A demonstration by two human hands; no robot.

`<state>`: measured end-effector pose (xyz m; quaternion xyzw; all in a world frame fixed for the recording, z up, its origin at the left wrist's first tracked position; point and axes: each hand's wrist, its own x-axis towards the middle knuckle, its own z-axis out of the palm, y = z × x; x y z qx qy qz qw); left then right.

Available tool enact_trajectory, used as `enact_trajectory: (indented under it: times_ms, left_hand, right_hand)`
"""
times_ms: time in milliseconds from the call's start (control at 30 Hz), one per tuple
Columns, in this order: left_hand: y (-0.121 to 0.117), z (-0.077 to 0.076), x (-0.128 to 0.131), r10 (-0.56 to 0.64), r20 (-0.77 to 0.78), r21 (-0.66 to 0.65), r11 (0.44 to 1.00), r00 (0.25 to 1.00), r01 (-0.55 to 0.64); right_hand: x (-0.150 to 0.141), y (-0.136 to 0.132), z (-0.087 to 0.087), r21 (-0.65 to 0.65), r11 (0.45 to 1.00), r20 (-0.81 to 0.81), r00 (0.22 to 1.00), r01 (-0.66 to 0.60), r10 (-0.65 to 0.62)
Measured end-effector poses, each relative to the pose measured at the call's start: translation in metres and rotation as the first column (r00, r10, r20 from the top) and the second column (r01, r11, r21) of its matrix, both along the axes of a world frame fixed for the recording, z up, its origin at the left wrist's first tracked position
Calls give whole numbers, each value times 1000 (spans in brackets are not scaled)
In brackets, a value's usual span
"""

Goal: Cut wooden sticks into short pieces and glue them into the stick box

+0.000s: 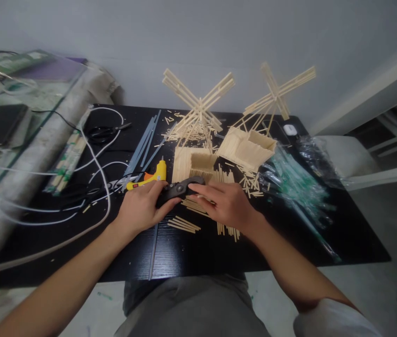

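Note:
Above the middle of the table, my left hand [140, 206] is closed around a black hand tool [179, 188] with a round pivot screw; its exact kind is not clear. My right hand [231, 203] has its thumb and fingers closed at the tool's other end. Whether a small stick is also in those fingers is hidden. Just behind the tool stands a wooden stick windmill [200, 112] on a box-like base [184, 164]. A yellow glue gun [151, 178] lies beside my left hand. Cut wooden sticks [184, 223] lie below the tool.
A second stick windmill [275, 96] stands at the back right. Green and clear plastic wrapping [296, 187] covers part of the right side. Grey-blue strips [145, 145], black scissors [103, 133], a bundle of sticks [67, 161] and a looping white cable [104, 182] lie to the left.

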<state>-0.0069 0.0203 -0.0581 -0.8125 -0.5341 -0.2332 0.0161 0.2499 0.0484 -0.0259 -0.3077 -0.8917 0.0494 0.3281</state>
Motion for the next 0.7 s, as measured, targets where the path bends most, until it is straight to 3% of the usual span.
enact_trajectory:
  times_ms: [200, 367, 500, 700]
  left_hand:
    - [1, 2, 3, 7, -49, 49, 999, 999, -5]
    - [1, 0, 1, 26, -32, 9, 1000, 999, -26]
    - [2, 1, -1, 102, 42, -91, 991, 994, -98]
    - [7, 10, -4, 171, 351, -256, 963, 921, -82]
  right_hand:
    - [0, 4, -6, 8, 999, 75, 996, 37, -38]
    - [-1, 6, -9, -17, 1000, 48, 999, 26, -25]
    - [0, 3, -1, -87, 996, -187, 982, -21, 5]
    - [7, -1, 15, -286, 958, -529, 839, -36, -126]
